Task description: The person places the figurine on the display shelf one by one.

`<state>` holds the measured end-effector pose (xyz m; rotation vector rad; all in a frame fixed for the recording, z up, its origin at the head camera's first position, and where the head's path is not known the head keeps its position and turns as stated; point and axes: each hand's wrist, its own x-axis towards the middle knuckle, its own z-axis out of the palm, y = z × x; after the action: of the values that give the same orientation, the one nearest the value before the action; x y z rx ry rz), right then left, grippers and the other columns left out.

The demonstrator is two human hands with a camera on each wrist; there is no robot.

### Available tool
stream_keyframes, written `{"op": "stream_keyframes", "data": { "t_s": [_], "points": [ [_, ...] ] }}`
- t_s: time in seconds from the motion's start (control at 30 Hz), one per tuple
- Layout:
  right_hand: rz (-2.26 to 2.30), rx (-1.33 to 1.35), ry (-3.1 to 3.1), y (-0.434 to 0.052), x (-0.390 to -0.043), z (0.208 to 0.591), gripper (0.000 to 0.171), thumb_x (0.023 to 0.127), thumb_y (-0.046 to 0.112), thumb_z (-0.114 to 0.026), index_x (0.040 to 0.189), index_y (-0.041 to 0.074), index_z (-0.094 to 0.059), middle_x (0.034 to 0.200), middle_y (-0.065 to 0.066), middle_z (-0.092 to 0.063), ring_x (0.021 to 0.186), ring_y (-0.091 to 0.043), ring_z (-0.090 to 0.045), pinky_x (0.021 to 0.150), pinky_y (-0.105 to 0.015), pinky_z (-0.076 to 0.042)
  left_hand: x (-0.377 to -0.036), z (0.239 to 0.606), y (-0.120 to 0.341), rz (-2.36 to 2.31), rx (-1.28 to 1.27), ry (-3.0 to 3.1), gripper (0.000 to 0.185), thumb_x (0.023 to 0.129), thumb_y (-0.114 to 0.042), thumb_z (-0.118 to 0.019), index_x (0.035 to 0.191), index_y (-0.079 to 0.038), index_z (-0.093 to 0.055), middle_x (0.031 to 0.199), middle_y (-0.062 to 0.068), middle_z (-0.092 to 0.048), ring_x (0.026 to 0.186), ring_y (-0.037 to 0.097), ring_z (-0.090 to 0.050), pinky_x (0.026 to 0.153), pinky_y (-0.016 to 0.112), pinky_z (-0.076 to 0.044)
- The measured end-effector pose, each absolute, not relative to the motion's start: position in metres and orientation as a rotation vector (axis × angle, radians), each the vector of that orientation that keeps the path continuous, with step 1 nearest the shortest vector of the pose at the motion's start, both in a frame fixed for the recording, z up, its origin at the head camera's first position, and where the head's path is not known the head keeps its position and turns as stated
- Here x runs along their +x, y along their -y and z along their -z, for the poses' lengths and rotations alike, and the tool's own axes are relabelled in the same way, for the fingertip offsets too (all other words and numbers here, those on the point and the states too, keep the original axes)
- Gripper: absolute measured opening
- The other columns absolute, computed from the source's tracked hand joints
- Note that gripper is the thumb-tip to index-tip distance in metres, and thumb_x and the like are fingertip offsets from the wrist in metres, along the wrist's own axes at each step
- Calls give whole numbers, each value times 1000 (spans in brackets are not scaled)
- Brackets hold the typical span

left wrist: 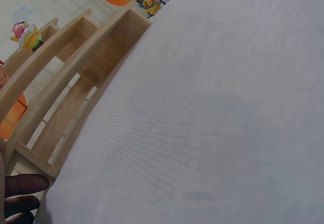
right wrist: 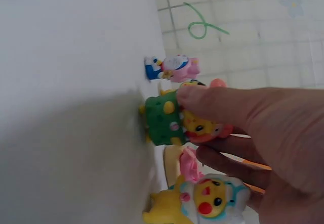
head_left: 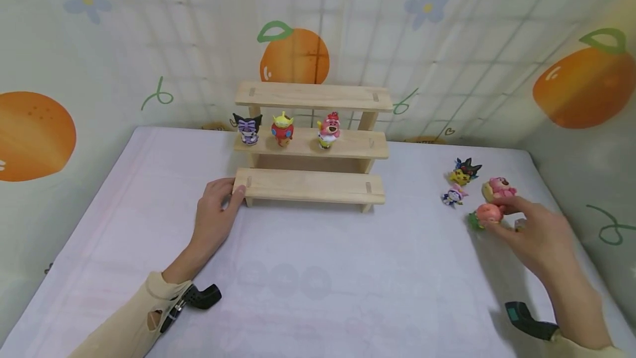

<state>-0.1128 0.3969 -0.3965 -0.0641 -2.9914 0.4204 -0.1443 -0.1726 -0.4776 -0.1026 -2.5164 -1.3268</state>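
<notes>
Right hand [head_left: 539, 231], lower right of frame, pinches the green-and-pink figurine [head_left: 486, 215] on the table [head_left: 318, 269]. Judged light, rigid, smooth; grip its body sides. Left hand [head_left: 215, 209] rests relaxed against the wooden shelf [head_left: 310, 185].

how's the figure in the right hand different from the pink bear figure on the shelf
The green and pink figure is on the white table, pinched by the right hand; the pink bear figure stands untouched on the wooden shelf, middle step. The first has a green body, the bear a pale one. Both are small cartoon toys.
</notes>
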Motion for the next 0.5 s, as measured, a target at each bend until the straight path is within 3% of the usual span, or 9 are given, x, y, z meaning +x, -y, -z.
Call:
{"op": "stream_keyframes", "data": {
  "t_s": [0.17, 0.5],
  "points": [
    [-419, -17, 2968, -399, -115, 401, 54, 85, 22, -88, 129, 0, -65, 102, -27, -70, 81, -36, -57, 67, -41, -34, -145, 478, 173, 1325, -106, 2510, 39, 108, -34, -59, 109, 0, -78, 134, 13, -69, 137, 29, -53, 116, 53, -40],
    [-432, -34, 2977, -398, -115, 403, 56, 87, 24, -87, 132, 1, -63, 102, -28, -66, 84, -39, -57, 69, -45, -32, -144, 477, 172, 1326, -107, 2508, 38, 108, -34, -59, 108, 0, -78, 135, 13, -68, 137, 29, -53, 116, 53, -40]
  ]
}}
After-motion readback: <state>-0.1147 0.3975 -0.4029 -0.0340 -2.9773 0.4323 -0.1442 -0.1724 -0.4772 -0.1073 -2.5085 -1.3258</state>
